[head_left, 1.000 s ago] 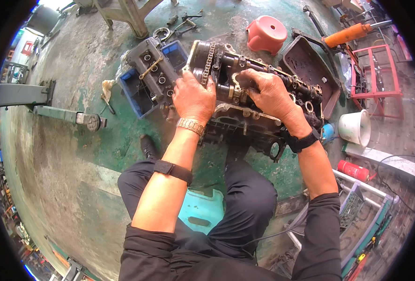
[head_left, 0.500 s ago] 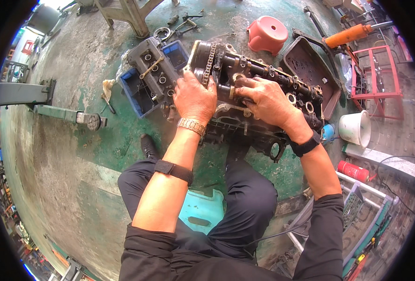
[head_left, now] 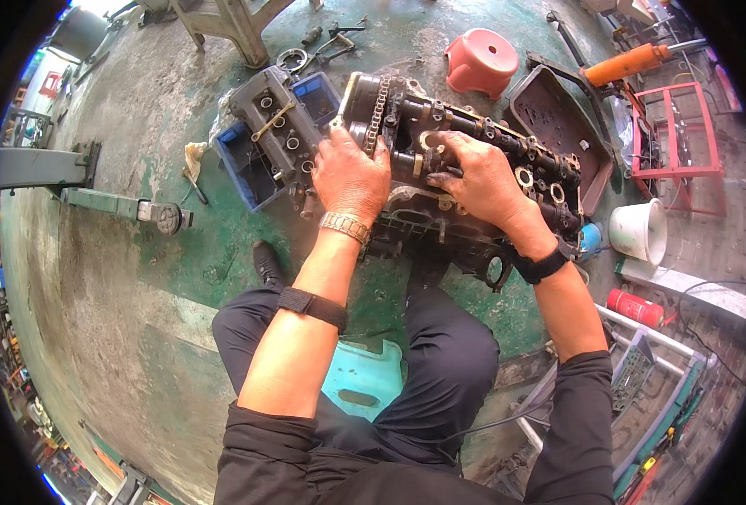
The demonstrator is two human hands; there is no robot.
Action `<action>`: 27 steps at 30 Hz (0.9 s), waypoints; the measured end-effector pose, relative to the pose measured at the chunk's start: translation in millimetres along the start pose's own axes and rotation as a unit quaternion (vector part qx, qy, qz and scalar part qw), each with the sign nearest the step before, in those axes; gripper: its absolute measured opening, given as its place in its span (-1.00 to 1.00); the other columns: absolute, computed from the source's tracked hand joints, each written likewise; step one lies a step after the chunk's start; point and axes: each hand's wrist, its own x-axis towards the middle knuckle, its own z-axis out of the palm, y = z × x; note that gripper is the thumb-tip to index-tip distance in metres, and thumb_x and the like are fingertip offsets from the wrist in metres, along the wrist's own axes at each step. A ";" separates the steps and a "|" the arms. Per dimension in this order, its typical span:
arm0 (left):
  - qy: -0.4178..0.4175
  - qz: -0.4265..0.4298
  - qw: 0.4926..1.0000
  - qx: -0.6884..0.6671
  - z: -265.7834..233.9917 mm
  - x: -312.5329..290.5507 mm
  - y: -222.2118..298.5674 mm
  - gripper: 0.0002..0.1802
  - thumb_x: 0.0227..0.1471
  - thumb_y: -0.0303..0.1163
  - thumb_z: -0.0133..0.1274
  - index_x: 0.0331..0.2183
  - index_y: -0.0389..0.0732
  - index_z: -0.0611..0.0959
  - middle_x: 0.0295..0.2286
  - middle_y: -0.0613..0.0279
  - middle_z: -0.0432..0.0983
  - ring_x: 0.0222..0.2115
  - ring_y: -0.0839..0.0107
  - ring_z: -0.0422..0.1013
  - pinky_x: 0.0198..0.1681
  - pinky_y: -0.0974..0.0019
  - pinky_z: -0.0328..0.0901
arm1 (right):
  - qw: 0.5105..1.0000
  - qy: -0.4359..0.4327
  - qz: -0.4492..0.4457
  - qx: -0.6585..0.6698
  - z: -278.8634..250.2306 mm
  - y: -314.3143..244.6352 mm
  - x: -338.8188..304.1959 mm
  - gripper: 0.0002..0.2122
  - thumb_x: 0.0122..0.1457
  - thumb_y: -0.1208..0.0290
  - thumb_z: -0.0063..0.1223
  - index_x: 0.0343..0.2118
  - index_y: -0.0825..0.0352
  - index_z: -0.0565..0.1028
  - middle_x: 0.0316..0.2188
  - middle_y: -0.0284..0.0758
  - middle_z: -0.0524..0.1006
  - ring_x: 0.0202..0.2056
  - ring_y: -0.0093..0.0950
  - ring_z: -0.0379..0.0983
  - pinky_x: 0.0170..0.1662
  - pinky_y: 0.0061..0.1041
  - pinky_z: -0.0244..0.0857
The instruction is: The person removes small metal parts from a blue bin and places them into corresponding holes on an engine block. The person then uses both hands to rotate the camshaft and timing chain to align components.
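Note:
A dark, oily engine [head_left: 466, 225] with its top uncovered stands in front of me. A timing chain [head_left: 380, 103] loops over its left end. My left hand [head_left: 352, 175] is curled over that end, thumb and forefinger on either side of the chain; the sprocket under it is mostly hidden. My right hand [head_left: 484, 181] is at the near camshaft [head_left: 405, 162], thumb on the near side and bent fingers on the far side, with part of the shaft showing between them. The far camshaft [head_left: 457, 118] lies in the head beyond my fingers.
Left of the engine, a valve cover [head_left: 293, 143] with a wrench [head_left: 273, 123] on it rests on blue bins [head_left: 242, 181]. A red stool [head_left: 481, 63], a drip tray [head_left: 588, 164] and a white bucket [head_left: 638, 231] stand beyond and to the right. A steel lift arm [head_left: 108, 200] reaches in from the left.
The fingers of my right hand have spread a little and shifted slightly on the near camshaft, with the forearm moving slightly left. My left hand stays where it was.

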 end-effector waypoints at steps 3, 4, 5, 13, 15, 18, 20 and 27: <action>-0.003 0.000 1.000 -0.003 -0.4 -0.2 0.3 -0.35 0.01 -0.01 0.06 -0.08 -0.38 0.39 -0.25 -0.21 0.46 -0.22 -0.10 0.44 -0.17 -0.01 0.36 | 1.000 -0.012 0.016 -0.018 -0.5 2.2 -2.8 -0.58 -0.11 0.37 0.29 -0.13 0.41 0.53 -0.24 -0.10 0.54 -0.24 -0.17 0.49 -0.15 -0.28 0.38; -0.004 0.000 1.000 -0.003 -0.4 -0.2 0.4 -0.35 0.01 -0.01 0.06 -0.08 -0.39 0.39 -0.25 -0.21 0.46 -0.22 -0.10 0.44 -0.17 -0.01 0.36 | 1.000 -0.018 0.019 -0.016 -0.4 2.9 -3.5 -0.58 -0.11 0.36 0.29 -0.14 0.41 0.54 -0.24 -0.10 0.54 -0.24 -0.16 0.49 -0.14 -0.29 0.38; -0.005 -0.001 1.000 -0.004 -0.4 0.0 0.4 -0.35 0.01 -0.01 0.06 -0.08 -0.39 0.39 -0.25 -0.21 0.46 -0.22 -0.10 0.44 -0.17 -0.01 0.36 | 0.999 -0.022 0.024 -0.015 0.1 3.4 -3.8 -0.59 -0.11 0.36 0.29 -0.15 0.42 0.55 -0.24 -0.11 0.54 -0.23 -0.16 0.49 -0.14 -0.29 0.37; -0.002 0.003 1.000 -0.004 0.9 0.5 -1.2 -0.36 0.01 -0.02 0.06 -0.09 -0.40 0.39 -0.25 -0.21 0.45 -0.21 -0.10 0.43 -0.15 0.00 0.35 | 0.999 -0.029 0.035 0.003 5.2 7.1 -2.5 -0.58 -0.10 0.33 0.30 -0.14 0.39 0.55 -0.15 -0.09 0.54 -0.12 -0.12 0.47 -0.03 -0.29 0.34; -0.004 0.003 1.000 -0.003 0.9 0.8 -1.1 -0.36 0.01 -0.01 0.06 -0.09 -0.40 0.39 -0.25 -0.20 0.45 -0.20 -0.10 0.43 -0.14 0.00 0.35 | 0.999 -0.034 0.042 0.008 5.7 7.2 -1.3 -0.59 -0.12 0.37 0.30 -0.15 0.40 0.55 -0.15 -0.09 0.54 -0.11 -0.12 0.46 -0.02 -0.29 0.34; -0.004 0.000 1.000 -0.003 0.4 0.6 -0.5 -0.35 0.01 -0.01 0.06 -0.09 -0.39 0.39 -0.25 -0.20 0.45 -0.20 -0.10 0.43 -0.14 0.00 0.35 | 0.997 -0.042 0.064 0.019 6.5 5.3 1.2 -0.60 -0.15 0.41 0.31 -0.18 0.40 0.54 -0.18 -0.10 0.54 -0.12 -0.12 0.46 -0.03 -0.29 0.34; 0.000 0.000 1.000 -0.006 0.1 0.2 -0.1 -0.35 0.01 -0.01 0.06 -0.09 -0.39 0.39 -0.25 -0.19 0.45 -0.21 -0.10 0.43 -0.14 0.00 0.35 | 0.996 -0.044 0.079 0.023 6.3 3.0 2.7 -0.61 -0.17 0.42 0.31 -0.20 0.40 0.54 -0.19 -0.10 0.54 -0.14 -0.12 0.46 -0.04 -0.28 0.34; 0.010 -0.002 1.000 -0.008 1.7 -0.7 -0.8 -0.36 -0.02 -0.02 0.09 -0.11 -0.37 0.40 -0.27 -0.16 0.46 -0.21 -0.07 0.43 -0.15 -0.02 0.33 | 0.998 -0.027 0.046 -0.031 4.0 -6.9 4.8 -0.61 -0.19 0.42 0.31 -0.22 0.38 0.52 -0.23 -0.10 0.52 -0.19 -0.09 0.45 -0.08 -0.24 0.34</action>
